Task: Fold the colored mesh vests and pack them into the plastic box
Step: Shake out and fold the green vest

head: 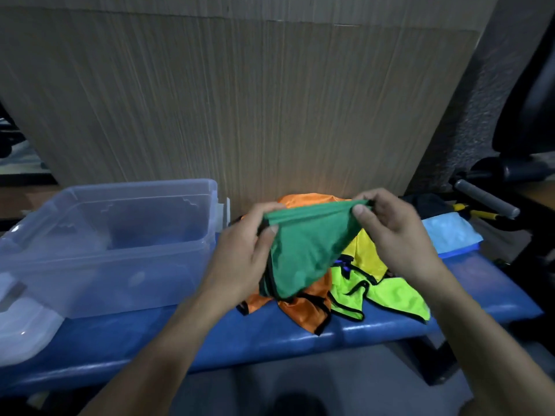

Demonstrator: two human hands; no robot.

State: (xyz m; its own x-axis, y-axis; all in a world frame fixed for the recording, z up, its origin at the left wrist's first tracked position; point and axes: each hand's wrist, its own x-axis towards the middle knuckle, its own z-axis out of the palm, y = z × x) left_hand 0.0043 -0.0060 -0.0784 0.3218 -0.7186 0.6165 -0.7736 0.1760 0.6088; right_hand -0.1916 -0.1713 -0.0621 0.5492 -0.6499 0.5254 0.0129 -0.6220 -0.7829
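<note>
lid (21, 319): white, far left, on bench beside box.
box (90, 259): clear plastic, open top, sits on L part of blue bench (210, 340); near wall close to bench front edge, right wall just beside vest pile.
L hand (240, 256): pinches L end of green vest (303, 253), thumb on front.
green vest: held up betw both hands, above pile, hangs to a point.
R hand (390, 232): pinches R end of top hem.
pile: orange vest (303, 310), yellow vest (369, 253), lime vest (399, 298) on bench; lime one overhangs front edge.
blue cloth (447, 232): R end of bench.
</note>
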